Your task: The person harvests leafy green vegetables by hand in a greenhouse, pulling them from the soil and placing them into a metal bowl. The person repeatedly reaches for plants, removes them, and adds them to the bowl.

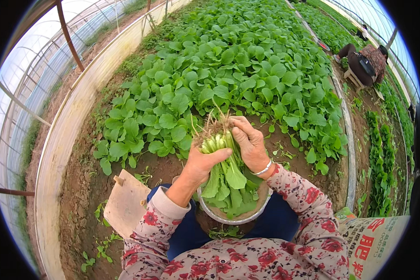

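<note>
A bunch of leafy greens (pixel 227 171) is held upside down in front of me, its muddy roots pointing away and its leaves hanging towards my body. My left hand (pixel 206 159) wraps the bunch from the left, the thumb lying across the pale stems. On the right side, my right hand (pixel 250 141) has its thumb and fingers at the roots and stem bases; a silver bracelet is on that wrist. Beneath the leaves, a round basin (pixel 231 221) with a pale rim sits between my knees. The leaves hide part of the basin's inside.
Rows of growing greens (pixel 231 63) fill the bed ahead. A flat board (pixel 126 203) lies at left, near a low plastic-covered wall (pixel 70 115). A printed sack (pixel 374 241) stands at lower right. A co-worker (pixel 364 64) sits on a stool beyond a bed edging (pixel 348 140).
</note>
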Motion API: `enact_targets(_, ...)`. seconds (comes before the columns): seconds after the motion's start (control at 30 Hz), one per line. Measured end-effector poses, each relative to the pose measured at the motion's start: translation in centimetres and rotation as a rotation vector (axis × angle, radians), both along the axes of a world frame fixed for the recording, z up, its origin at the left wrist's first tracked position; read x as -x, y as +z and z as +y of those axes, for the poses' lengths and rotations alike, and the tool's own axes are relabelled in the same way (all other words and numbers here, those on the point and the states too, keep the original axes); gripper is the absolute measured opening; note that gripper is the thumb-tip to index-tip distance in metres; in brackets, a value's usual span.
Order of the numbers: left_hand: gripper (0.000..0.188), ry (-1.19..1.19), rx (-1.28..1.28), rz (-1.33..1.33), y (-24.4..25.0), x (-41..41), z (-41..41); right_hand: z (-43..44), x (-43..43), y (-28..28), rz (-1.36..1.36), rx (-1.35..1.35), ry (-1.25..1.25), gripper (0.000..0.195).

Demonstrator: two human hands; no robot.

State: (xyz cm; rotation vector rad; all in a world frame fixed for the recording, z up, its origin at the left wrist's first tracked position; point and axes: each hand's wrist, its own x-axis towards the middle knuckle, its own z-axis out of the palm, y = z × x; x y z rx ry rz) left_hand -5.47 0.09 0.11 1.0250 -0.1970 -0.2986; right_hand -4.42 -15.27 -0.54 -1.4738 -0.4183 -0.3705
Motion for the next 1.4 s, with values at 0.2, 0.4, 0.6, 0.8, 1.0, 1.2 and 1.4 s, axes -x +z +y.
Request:
enact_targets(0.2, 0.049, 0.005, 0.036, -0.091, 0.5, 1.0, -1.2, -0.7, 0.9, 1.1, 0.033, -0.025, 0.127, 0.027)
enact_targets(0.4, 0.054, 0.012, 0.017, -0.185, 0.0, 1.6, -1.1, -0.1, 1.1, 0.3, 0.114, -0.026, 0.150, 0.049)
enact_targets(0.6, 0.053, 0.130, -0.119, -0.141, 0.4, 2.6, 1.2, 0.1, 0.7, 1.0, 0.249, 0.205, 0.253, 0.032)
enact_targets(0.8, 0.042, 0.231, -0.184, -0.080, 1.8, 2.6, 3.3, 1.6, -2.5, 2.0, 0.022, 0.342, 0.484, 0.032)
enact_targets(1.0, 0.045, 0.597, -0.357, -0.241, 3.9, 2.2, 7.9, 2.8, -10.4, -1.4, 0.283, 0.188, 0.433, 0.032)
enact_targets(1.2, 0.031, 1.272, -0.667, -0.292, 2.6, 2.4, 14.0, 5.3, -12.9, -15.6, 0.128, 0.900, 0.390, 0.020)
enact_targets(1.4, 0.031, 1.377, -0.734, -0.383, 1.2, 2.8, 15.7, 19.5, -11.3, -30.4, -0.186, 1.245, 0.721, 0.017)
